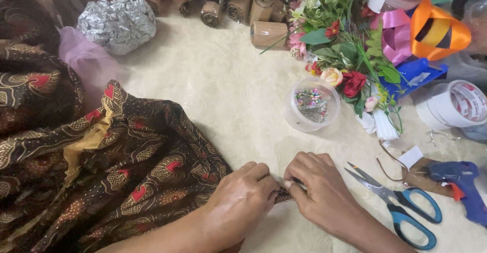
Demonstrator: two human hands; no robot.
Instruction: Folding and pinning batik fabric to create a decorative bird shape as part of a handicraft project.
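A cream fleecy cover spreads over the whole surface, from twelve o'clock down to six. The next largest thing is the brown patterned cloth, with red and gold motifs, heaped from nine o'clock to seven o'clock and narrowing to a point at six o'clock. A bunch of artificial flowers lies at one o'clock, with orange and pink ribbon beside it at two o'clock. A crumpled ball of silver foil sits at eleven o'clock, and a row of brown paper rolls at twelve o'clock. A pale lilac mesh shows at ten o'clock, just under the foil.

The left hand and the right hand meet at six o'clock, fingertips nearly touching. The grip of each hand is closed, thumb against fingers, pinching the narrow tip of the cloth between them; the tip itself is mostly hidden by the fingers.

A roll of white tape rests at three o'clock. A blue glue gun lies at four o'clock. Blue-handled scissors lie at five o'clock, just beside the right hand, blades slightly apart. A clear round tub of coloured-head pins stands near the centre, at about two o'clock from the hands, well apart from them. A small white paper scrap lies near the glue gun.
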